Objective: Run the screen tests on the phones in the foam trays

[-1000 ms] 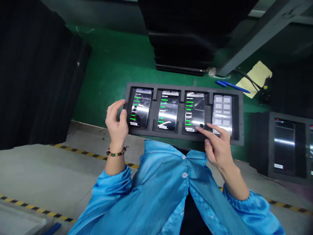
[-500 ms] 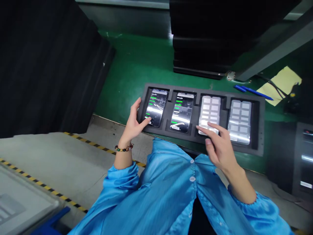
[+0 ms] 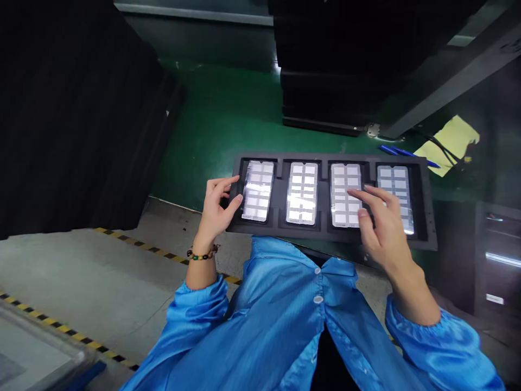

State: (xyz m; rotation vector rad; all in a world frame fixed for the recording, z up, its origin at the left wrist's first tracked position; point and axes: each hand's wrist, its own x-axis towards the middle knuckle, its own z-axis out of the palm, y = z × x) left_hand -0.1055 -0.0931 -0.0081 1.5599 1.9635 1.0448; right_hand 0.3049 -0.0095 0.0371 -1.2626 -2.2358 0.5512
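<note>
A long dark grey tray (image 3: 280,195) lies in front of me with several smartphones in separate recesses. Each screen shows a grid of pale blocks. My left hand (image 3: 217,209) is at the tray's left end, fingers apart, its index finger over the rim and its thumb by the lower left edge of the leftmost phone (image 3: 258,190). Beside that is the second phone (image 3: 302,194). Over the third phone (image 3: 344,203) my right hand (image 3: 380,222) stretches its index finger; whether the tip touches the glass I cannot tell. The same hand partly covers the rightmost phone (image 3: 394,183).
Green table surface (image 3: 220,117) surrounds the tray. Behind it stands a dark black block-like stack (image 3: 321,92). Blue pens (image 3: 401,151) and a crumpled yellow sheet (image 3: 453,138) lie at the back right, near a grey metal post (image 3: 439,87). Black curtain-like material (image 3: 81,119) hangs at left.
The two left phones have switched from dark screens with green text to pale block grids. My left thumb has drawn back off the leftmost screen. My right hand has moved slightly right and up.
</note>
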